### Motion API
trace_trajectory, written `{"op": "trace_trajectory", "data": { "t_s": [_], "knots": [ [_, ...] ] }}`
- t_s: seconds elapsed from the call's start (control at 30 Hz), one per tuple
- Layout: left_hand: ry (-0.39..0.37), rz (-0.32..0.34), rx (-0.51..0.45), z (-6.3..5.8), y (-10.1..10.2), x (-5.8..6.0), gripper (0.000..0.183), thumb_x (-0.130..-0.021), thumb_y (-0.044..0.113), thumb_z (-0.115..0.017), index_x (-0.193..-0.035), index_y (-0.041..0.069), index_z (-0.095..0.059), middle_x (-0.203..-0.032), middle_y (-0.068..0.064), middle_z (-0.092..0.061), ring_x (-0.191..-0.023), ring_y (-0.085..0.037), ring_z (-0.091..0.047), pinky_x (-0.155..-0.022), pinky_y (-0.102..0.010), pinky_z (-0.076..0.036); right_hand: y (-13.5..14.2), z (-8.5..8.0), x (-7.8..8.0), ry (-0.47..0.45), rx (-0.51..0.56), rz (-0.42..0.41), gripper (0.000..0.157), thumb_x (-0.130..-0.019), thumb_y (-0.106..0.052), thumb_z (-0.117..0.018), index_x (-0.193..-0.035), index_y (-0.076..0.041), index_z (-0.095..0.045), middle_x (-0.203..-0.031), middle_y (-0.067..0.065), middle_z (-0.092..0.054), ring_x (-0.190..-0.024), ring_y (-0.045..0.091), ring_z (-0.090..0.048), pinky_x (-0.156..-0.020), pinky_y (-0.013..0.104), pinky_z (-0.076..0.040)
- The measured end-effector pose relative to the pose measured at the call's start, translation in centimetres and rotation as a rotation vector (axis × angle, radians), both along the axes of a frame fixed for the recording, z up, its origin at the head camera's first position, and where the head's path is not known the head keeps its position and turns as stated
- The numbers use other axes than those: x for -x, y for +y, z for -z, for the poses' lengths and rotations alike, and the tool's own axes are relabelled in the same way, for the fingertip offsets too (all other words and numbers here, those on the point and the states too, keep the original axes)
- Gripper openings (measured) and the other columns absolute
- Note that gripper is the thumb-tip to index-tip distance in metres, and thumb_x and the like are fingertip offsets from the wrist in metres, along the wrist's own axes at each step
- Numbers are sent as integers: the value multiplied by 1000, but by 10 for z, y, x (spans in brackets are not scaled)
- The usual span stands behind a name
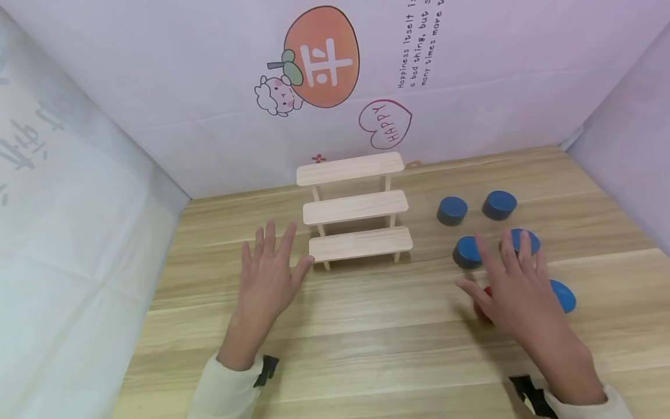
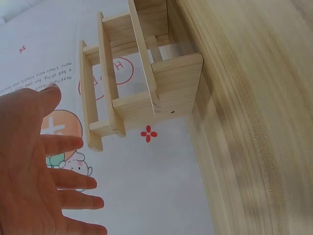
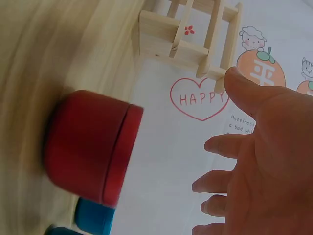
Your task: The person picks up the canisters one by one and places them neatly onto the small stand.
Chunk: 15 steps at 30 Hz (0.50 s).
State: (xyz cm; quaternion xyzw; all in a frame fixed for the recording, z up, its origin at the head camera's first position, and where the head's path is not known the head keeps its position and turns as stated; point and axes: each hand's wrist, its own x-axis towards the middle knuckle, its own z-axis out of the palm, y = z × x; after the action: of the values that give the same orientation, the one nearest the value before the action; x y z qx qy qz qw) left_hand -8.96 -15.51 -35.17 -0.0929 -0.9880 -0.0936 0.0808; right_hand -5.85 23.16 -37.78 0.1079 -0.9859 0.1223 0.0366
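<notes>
A small three-step wooden shelf stands near the back wall on the wooden table. My left hand hovers flat just left of its lowest step, fingers straight and spread, holding nothing; the left wrist view shows the shelf beyond my fingers. My right hand is spread open over a red round tin, mostly hidden beneath it. In the right wrist view the red tin sits on the table beside my open palm, not gripped.
Several blue round tins lie right of the shelf: two at the back, one by my fingers, another and one partly behind my hand. Paper walls enclose the table on three sides.
</notes>
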Motion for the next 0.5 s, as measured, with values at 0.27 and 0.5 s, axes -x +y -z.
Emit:
{"op": "trace_trajectory", "data": {
  "t_s": [0.27,0.5],
  "knots": [
    [-1,1,2,1,1,7,69,-101,50,-53,-156,13,-33,-156,-31,-25,-142,-51,-24,-111,-68,-16,12,7,-4,-58,38,53,89,-98,-50,-60,-158,-2,-17,-153,44,-3,-140,55,19,-106,69,16],
    [-1,8,-13,-1,1,14,70,-102,50,-51,-157,13,-30,-156,-32,-25,-142,-51,-24,-110,-69,-17,31,11,-10,-69,32,72,85,-100,-48,-57,-157,2,-18,-150,48,-4,-139,58,19,-104,70,17]
  ]
}}
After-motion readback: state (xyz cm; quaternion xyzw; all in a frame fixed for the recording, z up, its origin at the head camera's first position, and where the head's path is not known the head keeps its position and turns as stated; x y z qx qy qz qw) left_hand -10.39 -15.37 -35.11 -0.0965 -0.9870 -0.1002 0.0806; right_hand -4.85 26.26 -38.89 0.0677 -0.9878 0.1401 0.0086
